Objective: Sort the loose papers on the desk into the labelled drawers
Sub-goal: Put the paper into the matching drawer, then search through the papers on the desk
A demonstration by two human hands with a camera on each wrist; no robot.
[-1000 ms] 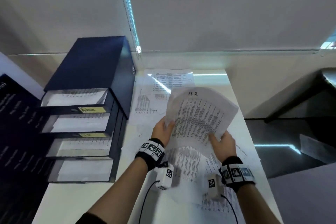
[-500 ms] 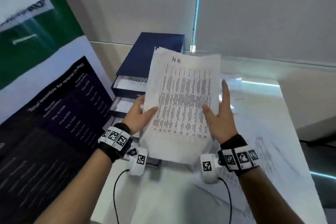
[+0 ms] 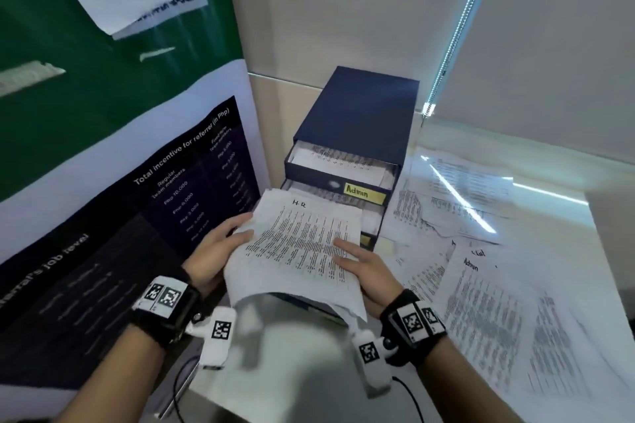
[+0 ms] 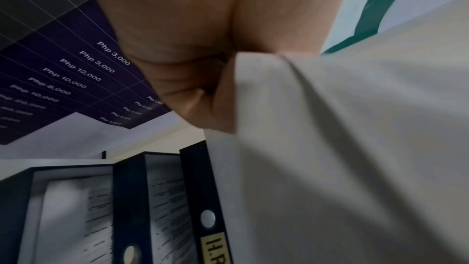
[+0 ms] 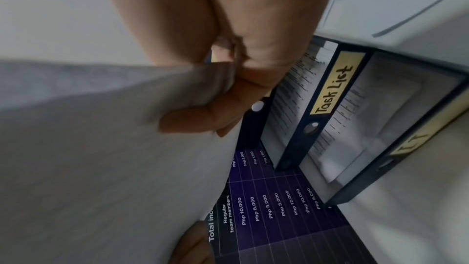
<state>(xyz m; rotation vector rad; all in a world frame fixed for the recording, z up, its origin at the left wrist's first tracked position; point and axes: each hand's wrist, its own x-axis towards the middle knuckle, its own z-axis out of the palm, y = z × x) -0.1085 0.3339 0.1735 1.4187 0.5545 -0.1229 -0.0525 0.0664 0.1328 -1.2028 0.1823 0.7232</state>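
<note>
The sheaf of papers [image 3: 299,244] marked "HR" came down from its upright hold and tipped forward over the open drawers of the drawer unit [image 3: 357,120]. The right hand [image 3: 364,271], earlier spread open against the sheaf's edge, closed to pinch it. The view swung left, away from the worktop [image 3: 549,203].

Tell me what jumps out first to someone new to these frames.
The sheaf of printed papers marked "HR" at centre, gripped at its side edges by the left hand and right hand. Right behind it, the navy drawer unit with its drawers pulled open and a yellow "Admin" label. To the right, loose papers are strewn over the white desk.
</note>
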